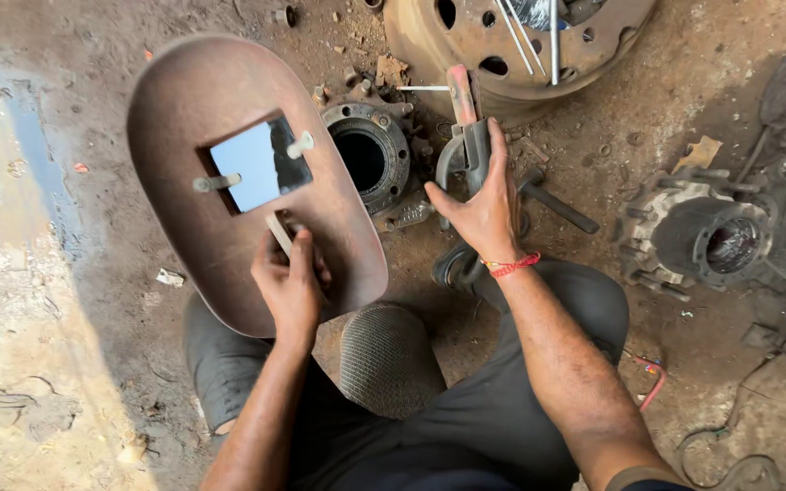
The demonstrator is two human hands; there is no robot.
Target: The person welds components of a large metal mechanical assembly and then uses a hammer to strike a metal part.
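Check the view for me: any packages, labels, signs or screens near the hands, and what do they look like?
No packages, labels, signs or display screens in view.
Closest thing: the hand-held welding shield, rust-brown and oval, held up by the left hand; its dark rectangular viewing glass reflects pale light.
The right hand grips a welding electrode holder with a reddish handle, above a round metal hub on the dirt ground.

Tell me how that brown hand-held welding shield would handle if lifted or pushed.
The welding shield is a thin, broad oval plate, so probably light and fairly stiff. The left hand holds it by its handle alone, which suggests little weight. Its dark glass window looks fragile if knocked.
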